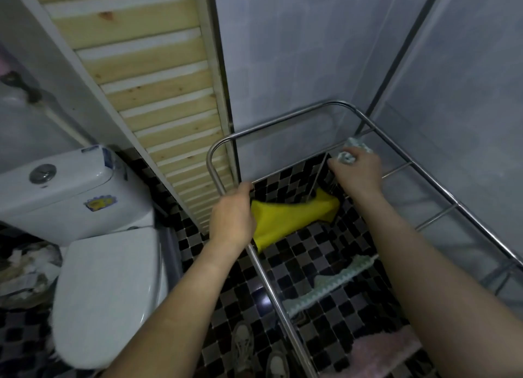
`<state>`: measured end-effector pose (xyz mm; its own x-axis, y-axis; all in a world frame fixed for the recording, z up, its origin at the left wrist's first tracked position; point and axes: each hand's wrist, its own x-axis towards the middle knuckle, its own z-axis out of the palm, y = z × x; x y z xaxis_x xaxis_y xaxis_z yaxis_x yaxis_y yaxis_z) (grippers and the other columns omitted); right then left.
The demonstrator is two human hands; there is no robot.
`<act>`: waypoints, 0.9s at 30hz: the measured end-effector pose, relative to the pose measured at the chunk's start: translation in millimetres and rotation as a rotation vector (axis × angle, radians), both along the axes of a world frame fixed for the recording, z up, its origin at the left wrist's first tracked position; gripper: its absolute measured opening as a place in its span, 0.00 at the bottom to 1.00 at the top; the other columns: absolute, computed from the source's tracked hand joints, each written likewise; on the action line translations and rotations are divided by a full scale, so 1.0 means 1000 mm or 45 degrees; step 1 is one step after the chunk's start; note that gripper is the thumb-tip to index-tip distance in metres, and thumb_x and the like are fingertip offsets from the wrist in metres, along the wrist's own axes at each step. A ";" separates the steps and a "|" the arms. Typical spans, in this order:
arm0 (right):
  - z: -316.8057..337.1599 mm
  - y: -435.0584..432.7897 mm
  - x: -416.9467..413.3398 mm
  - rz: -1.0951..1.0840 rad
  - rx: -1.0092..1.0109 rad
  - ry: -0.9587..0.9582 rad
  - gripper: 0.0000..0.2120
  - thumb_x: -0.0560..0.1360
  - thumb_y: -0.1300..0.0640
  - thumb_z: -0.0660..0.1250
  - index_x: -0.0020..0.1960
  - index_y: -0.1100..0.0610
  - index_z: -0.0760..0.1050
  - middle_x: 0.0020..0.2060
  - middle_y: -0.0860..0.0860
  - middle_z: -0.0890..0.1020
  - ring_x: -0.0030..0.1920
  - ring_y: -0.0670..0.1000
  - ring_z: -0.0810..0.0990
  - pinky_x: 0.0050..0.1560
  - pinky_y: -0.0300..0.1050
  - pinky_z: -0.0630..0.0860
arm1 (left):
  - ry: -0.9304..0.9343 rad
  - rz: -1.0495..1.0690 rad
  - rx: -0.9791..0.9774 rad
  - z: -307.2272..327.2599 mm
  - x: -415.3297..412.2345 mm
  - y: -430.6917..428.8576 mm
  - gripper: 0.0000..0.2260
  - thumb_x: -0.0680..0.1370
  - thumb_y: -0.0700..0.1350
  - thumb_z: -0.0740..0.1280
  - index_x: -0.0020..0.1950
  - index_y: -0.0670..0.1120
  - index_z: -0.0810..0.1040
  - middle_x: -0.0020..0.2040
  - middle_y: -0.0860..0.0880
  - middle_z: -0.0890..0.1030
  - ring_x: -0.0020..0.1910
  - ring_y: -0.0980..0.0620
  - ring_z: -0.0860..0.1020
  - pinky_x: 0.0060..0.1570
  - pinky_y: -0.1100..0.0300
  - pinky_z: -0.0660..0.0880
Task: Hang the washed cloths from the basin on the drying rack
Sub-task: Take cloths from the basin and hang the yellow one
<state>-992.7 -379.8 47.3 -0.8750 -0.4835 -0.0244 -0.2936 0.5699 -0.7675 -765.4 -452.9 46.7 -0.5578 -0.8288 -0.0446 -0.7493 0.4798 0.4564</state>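
Gripping the yellow cloth [283, 217] at the drying rack [283, 122] rail, left hand [232, 216] curled; right hand [358, 175] clutching pale patterned cloth [348, 154], yellow cloth stretched between.

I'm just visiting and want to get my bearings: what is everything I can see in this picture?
drying rack: one, silver metal, centre and right
yellow cloth: one, yellow, across the rack's far end
patterned cloth: one, white and pale green, at the rack's far rail
zigzag cloth: one, pale green and white, on a nearer rung
fluffy cloth: one, pink, rack's near end
toilet: one, white, left
slatted panel: one, pale wood, upper left
floor tiles: many, black and grey
shoes: two, pale, bottom centre
left grip: bare hand, holds the yellow cloth
right grip: bare hand, holds the patterned cloth
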 end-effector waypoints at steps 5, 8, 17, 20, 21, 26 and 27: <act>0.007 0.042 -0.016 -0.306 -0.168 -0.146 0.15 0.65 0.48 0.65 0.47 0.54 0.82 0.34 0.51 0.80 0.38 0.58 0.82 0.44 0.57 0.82 | 0.029 -0.104 0.091 0.006 0.008 0.004 0.12 0.76 0.41 0.68 0.59 0.49 0.80 0.56 0.49 0.81 0.54 0.50 0.77 0.47 0.61 0.71; -0.004 0.066 -0.012 -0.352 -0.119 -0.286 0.10 0.70 0.56 0.68 0.49 0.58 0.81 0.29 0.51 0.76 0.28 0.52 0.75 0.29 0.45 0.77 | -0.045 -0.175 0.222 0.005 0.013 0.014 0.12 0.75 0.52 0.71 0.57 0.51 0.81 0.51 0.53 0.83 0.47 0.55 0.79 0.43 0.65 0.69; -0.035 0.063 0.031 -0.103 0.246 -0.292 0.23 0.70 0.53 0.75 0.63 0.58 0.77 0.47 0.58 0.81 0.40 0.58 0.79 0.38 0.51 0.79 | -0.043 -0.182 0.169 0.002 0.016 0.030 0.05 0.76 0.48 0.70 0.49 0.50 0.84 0.41 0.53 0.83 0.37 0.57 0.76 0.38 0.66 0.68; -0.032 0.061 0.036 -0.107 0.278 -0.090 0.15 0.72 0.55 0.71 0.57 0.58 0.81 0.45 0.57 0.81 0.39 0.56 0.78 0.36 0.45 0.74 | -0.018 -0.168 0.183 0.000 0.017 0.031 0.05 0.76 0.49 0.70 0.48 0.49 0.84 0.41 0.52 0.83 0.38 0.56 0.77 0.39 0.65 0.69; -0.031 0.061 0.038 -0.096 0.287 -0.041 0.14 0.73 0.55 0.70 0.57 0.58 0.81 0.46 0.58 0.82 0.40 0.57 0.78 0.36 0.43 0.72 | -0.021 -0.163 0.179 0.000 0.018 0.031 0.05 0.76 0.49 0.70 0.48 0.49 0.84 0.41 0.52 0.83 0.38 0.56 0.77 0.39 0.65 0.68; -0.019 0.064 0.023 -0.034 0.343 -0.124 0.15 0.76 0.51 0.62 0.37 0.57 0.81 0.29 0.56 0.78 0.31 0.58 0.76 0.32 0.47 0.72 | -0.026 -0.156 0.168 -0.002 0.019 0.030 0.05 0.76 0.48 0.70 0.47 0.49 0.84 0.38 0.53 0.80 0.38 0.55 0.76 0.39 0.65 0.69; -0.017 0.065 0.017 -0.067 0.333 -0.155 0.18 0.76 0.49 0.61 0.33 0.58 0.77 0.27 0.55 0.76 0.31 0.58 0.76 0.33 0.49 0.75 | -0.033 -0.162 0.163 -0.002 0.019 0.030 0.05 0.76 0.48 0.70 0.47 0.49 0.84 0.37 0.54 0.79 0.38 0.55 0.76 0.39 0.64 0.69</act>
<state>-975.2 -314.6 29.8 -0.8817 -0.4012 -0.2485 -0.1733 0.7650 -0.6203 -746.8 -422.5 45.0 -0.6549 -0.7384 -0.1608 -0.6986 0.5104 0.5015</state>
